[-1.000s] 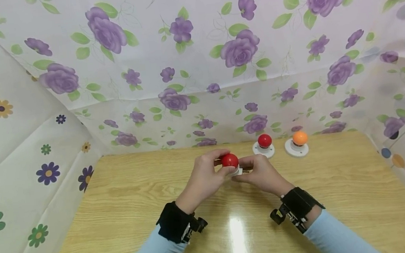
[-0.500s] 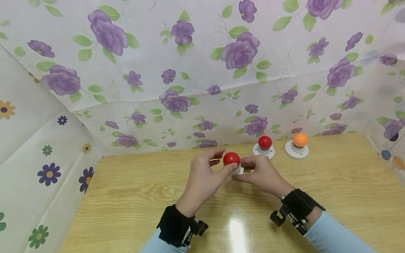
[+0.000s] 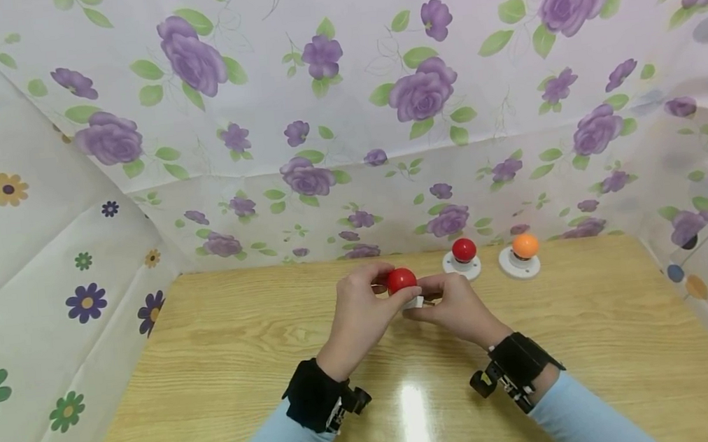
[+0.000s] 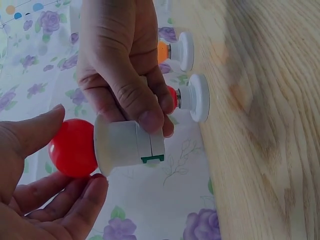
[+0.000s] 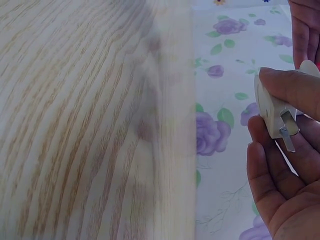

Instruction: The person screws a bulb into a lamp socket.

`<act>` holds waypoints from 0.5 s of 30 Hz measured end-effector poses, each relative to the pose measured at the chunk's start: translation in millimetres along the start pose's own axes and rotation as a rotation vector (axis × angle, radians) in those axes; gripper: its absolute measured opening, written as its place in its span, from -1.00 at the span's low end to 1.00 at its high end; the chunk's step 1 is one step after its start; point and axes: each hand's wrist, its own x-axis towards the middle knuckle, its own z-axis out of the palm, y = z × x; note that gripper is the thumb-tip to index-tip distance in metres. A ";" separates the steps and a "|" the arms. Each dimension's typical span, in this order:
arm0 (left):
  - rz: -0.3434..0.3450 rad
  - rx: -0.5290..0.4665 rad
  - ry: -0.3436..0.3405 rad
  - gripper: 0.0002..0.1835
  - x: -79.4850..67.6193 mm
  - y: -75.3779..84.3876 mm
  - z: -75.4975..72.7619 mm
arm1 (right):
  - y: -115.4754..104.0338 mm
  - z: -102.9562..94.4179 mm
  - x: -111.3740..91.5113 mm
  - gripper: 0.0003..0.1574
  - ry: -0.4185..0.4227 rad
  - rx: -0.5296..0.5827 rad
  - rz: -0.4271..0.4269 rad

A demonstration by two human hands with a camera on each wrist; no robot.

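Above the wooden table, both hands hold a red light bulb (image 3: 401, 280) seated in a white plug-in lamp socket (image 4: 122, 145). My left hand (image 3: 362, 308) pinches the bulb between thumb and fingers. My right hand (image 3: 459, 308) grips the socket's plug end with its thumb and fingers. Metal prongs (image 5: 287, 132) stick out of the socket in the right wrist view. Seen from the left wrist, the red bulb (image 4: 74, 148) lies sideways against the socket's flared rim. Whatever thread joins the two is hidden.
Behind the hands to the right, a second red bulb (image 3: 464, 249) stands upright in a round white base (image 3: 470, 268). Beside it an orange bulb (image 3: 525, 245) stands in a similar base (image 3: 519, 268). Flowered cloth (image 3: 256, 117) hangs along the table's (image 3: 246, 357) back edge.
Half a second ago the left fingers stood apart from the bulb's far side; now they are round it again. The bulb shifted slightly left. The right hand keeps its grip on the socket.
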 end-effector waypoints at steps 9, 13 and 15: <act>0.000 -0.012 -0.022 -0.54 -0.5 -1.0 0.3 | 3.4 0.1 0.4 -0.65 -0.010 -0.022 -0.029; -0.002 -0.006 -0.043 -0.58 0.0 -0.7 -0.4 | 3.0 -0.4 0.6 -0.65 -0.024 -0.013 -0.031; -0.010 -0.001 -0.062 -0.60 0.4 0.1 -1.5 | 1.6 -0.5 0.5 -0.65 -0.031 -0.007 -0.029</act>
